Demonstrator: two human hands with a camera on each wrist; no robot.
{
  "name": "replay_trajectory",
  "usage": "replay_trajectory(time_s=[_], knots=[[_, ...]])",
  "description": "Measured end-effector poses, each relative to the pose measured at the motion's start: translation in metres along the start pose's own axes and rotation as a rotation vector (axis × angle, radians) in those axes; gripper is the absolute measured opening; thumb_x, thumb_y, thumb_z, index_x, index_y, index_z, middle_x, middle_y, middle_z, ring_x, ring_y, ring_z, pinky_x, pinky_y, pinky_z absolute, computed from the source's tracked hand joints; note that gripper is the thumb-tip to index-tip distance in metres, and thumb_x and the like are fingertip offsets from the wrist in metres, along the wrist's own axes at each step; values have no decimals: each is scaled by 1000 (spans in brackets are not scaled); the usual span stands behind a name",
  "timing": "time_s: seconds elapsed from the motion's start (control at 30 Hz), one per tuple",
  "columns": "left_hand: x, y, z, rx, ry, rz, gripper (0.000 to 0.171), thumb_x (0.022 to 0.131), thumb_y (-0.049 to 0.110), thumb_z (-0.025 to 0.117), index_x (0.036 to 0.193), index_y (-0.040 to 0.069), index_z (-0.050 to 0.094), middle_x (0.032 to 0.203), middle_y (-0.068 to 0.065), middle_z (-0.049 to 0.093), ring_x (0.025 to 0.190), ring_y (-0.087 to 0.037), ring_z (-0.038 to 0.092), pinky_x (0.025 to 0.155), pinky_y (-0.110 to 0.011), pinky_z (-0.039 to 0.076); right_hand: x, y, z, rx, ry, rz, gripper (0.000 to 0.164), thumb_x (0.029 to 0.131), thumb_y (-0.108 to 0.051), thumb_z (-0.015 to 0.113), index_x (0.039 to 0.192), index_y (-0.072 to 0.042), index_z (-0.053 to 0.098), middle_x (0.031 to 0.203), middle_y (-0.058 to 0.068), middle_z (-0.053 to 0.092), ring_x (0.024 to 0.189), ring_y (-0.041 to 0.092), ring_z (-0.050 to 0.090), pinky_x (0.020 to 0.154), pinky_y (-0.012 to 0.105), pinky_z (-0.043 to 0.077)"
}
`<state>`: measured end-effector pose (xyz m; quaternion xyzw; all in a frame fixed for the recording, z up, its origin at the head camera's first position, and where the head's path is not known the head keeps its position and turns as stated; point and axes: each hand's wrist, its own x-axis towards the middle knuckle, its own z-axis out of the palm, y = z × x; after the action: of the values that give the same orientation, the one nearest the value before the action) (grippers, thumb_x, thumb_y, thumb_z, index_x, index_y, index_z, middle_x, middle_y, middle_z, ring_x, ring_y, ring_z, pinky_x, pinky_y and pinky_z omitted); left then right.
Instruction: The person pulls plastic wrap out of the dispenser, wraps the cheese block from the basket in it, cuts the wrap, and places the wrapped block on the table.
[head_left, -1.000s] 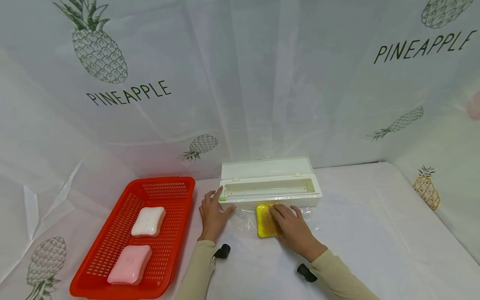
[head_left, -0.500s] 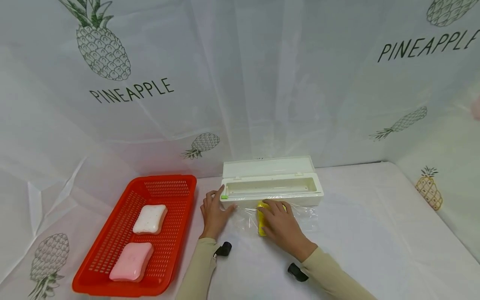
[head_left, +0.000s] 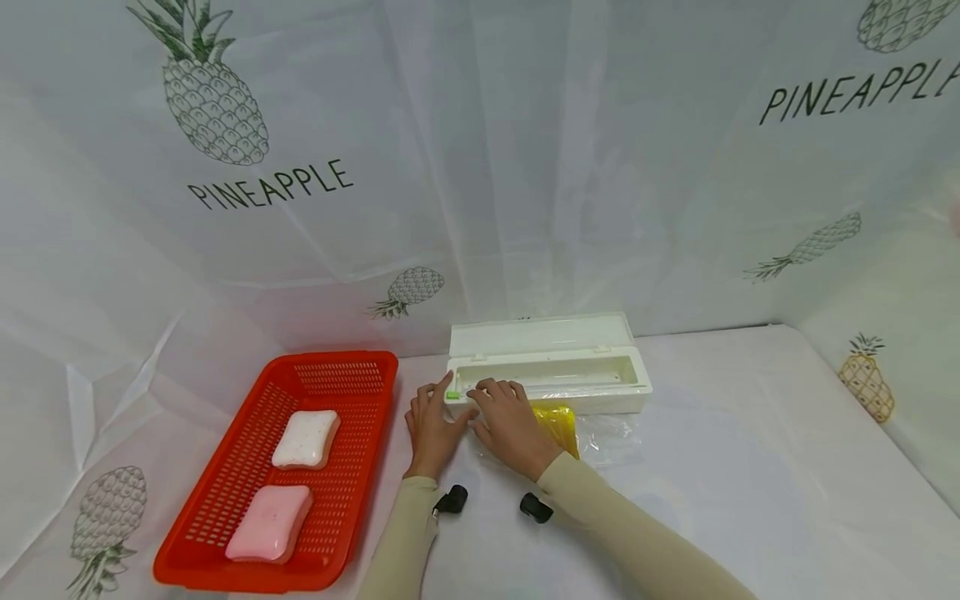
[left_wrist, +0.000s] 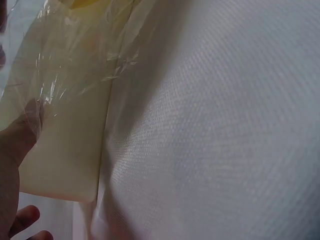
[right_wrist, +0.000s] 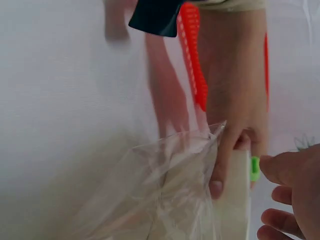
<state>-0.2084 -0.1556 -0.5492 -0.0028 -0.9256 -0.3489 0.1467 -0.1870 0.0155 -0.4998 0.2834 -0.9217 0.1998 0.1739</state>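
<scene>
white box | hands near its left end | left one gripping

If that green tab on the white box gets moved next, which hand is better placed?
Probably the right hand: it reaches close to the green tab and appears to hold nothing, while the left hand grips the end of the white box and seems better suited to steadying it.

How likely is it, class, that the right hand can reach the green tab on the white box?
Probably yes: the right hand is close beside the green tab with nothing apparent between them, though the left hand at that end of the white box may crowd it.
</scene>
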Motion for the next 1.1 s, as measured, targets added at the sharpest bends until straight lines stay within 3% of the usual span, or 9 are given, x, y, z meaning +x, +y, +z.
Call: replay_trajectory(time_s=[0.23, 0.47, 0.7, 0.87, 1.1], knots=[[-1, -1, 2, -9, 28, 4, 80, 81, 17, 91, 154, 19, 57, 133, -18, 55, 121, -39, 48, 97, -54, 33, 21, -4, 17, -61, 8, 21, 32, 96, -20, 76, 126, -11, 70, 124, 8, 66, 118, 27, 60, 108, 47, 44], [-2, 1, 2, 1, 50, 18, 75, 82, 3, 84, 152, 19, 59, 130, -19, 56, 118, -40, 49, 94, -55, 35, 34, -5, 30, -127, 23, 41, 22, 99, -27, 75, 117, -15, 76, 122, 4, 67, 118, 25, 60, 111, 44, 42], [-1, 2, 2, 5, 47, 4, 67, 90, 8, 80, 152, 20, 59, 129, -18, 56, 118, -39, 49, 94, -55, 35, 44, -8, 35, -154, 115, 57, 13, 100, -28, 74, 103, -16, 78, 116, 3, 69, 113, 25, 61, 108, 43, 43], [0, 0, 4, 0, 33, -3, 66, 91, 13, 80, 152, 20, 58, 129, -18, 55, 119, -38, 48, 94, -55, 35, 46, -8, 36, -177, 111, 57, 12, 101, -27, 73, 102, -16, 77, 114, 3, 69, 112, 24, 62, 108, 42, 45], [0, -1, 3, -10, 1, -28, 78, 86, 13, 87, 155, 22, 54, 132, -18, 53, 119, -38, 46, 97, -54, 32, 45, -5, 33, -163, 102, 19, 11, 101, -25, 74, 101, -14, 76, 112, 5, 67, 110, 25, 61, 107, 42, 45]])
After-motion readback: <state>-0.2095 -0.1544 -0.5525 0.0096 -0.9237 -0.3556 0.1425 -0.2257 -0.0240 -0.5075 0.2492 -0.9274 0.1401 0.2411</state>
